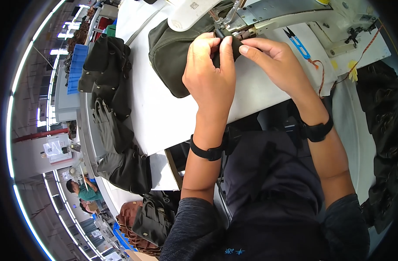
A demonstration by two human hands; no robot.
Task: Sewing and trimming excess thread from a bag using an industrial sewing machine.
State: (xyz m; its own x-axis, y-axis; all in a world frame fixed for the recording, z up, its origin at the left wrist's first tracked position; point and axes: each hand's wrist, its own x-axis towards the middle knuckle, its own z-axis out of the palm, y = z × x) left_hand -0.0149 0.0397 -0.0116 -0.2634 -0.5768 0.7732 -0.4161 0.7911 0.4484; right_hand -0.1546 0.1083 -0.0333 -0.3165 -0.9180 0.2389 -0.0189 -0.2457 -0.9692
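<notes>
A dark olive fabric bag piece [172, 61] lies on the white sewing table [255, 102] below the head and needle area of a sewing machine [268, 21]. My left hand [209, 71] pinches a small dark edge of the fabric near the needle plate, its fingers bent. My right hand [273, 63] grips the same edge just to the right, thumb pointing left along it, fingers curled. Blue thread snips [300, 43] with an orange cord lie to the right of my right hand.
Several olive bags [109, 122] line the table's left side. A blue crate [75, 69] stands beyond them. Brown bags [131, 217] sit at lower left. Dark fabric pieces [377, 122] hang at the right. In the left distance are co-workers [83, 191] at other stations.
</notes>
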